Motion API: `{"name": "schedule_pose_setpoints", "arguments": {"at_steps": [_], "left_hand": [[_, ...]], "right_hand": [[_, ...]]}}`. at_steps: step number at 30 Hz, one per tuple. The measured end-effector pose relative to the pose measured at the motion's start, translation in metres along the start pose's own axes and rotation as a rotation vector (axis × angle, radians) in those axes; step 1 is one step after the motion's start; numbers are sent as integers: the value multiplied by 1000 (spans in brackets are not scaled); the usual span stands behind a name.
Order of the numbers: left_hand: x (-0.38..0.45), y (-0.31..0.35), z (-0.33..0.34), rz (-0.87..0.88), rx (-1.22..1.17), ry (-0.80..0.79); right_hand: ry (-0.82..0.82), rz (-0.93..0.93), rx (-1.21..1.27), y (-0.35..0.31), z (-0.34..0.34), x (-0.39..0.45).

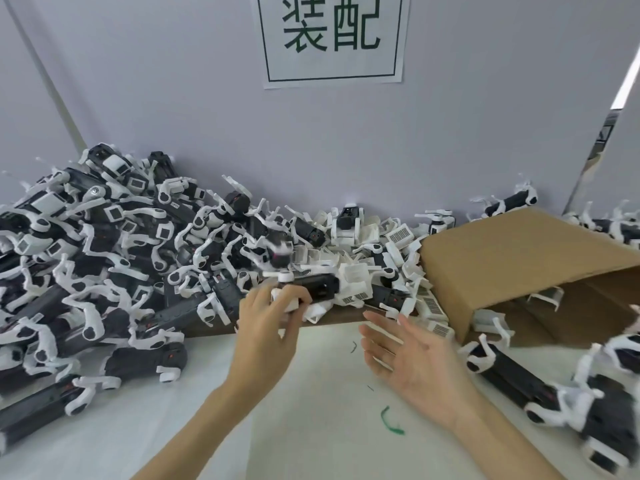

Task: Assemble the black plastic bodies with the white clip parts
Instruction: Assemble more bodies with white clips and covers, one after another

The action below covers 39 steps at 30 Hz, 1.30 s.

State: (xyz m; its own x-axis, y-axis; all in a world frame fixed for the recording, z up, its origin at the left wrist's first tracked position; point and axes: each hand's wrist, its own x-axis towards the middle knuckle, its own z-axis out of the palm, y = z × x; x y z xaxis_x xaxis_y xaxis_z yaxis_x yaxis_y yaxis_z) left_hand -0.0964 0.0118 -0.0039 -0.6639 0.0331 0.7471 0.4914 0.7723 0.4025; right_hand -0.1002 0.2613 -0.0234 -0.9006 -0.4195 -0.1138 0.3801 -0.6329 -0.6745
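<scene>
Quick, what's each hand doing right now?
Left hand: fingers curled round a black body with white clips.
Right hand: open, fingers spread, holding nothing.

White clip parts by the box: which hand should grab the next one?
Right. The right hand is open, holds nothing, and hovers beside the loose white clip parts near the cardboard box. The left hand already grips a black body.

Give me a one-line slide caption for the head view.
Left hand grips black plastic body with white clip; open right hand hovers beside brown cardboard box.
</scene>
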Motion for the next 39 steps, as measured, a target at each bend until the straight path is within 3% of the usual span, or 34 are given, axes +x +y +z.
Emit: {"name": "schedule_pose_setpoints", "arguments": {"at_steps": [4,8,12,16,21,28,33,39], "left_hand": [[-35,28,0,-15,-285,-110],[-59,27,6,-17,-327,-206],[-65,23,6,-32,-349,-248],[-62,23,6,-279,-449,-174],[-55,23,-1,-629,-756,-271],[-55,14,-2,-653,-813,-272],[-53,9,-5,-620,-787,-291],[-56,7,-3,-667,-824,-298]], "right_hand": [[45,18,-76,4,9,-1],[66,49,-204,9,18,-3],[78,-34,-287,18,17,1],[109,-151,-314,23,15,6],[82,-256,-424,26,18,3],[55,-253,-455,34,21,2],[85,-283,-661,32,22,1],[71,-184,-618,26,26,-5]]}}
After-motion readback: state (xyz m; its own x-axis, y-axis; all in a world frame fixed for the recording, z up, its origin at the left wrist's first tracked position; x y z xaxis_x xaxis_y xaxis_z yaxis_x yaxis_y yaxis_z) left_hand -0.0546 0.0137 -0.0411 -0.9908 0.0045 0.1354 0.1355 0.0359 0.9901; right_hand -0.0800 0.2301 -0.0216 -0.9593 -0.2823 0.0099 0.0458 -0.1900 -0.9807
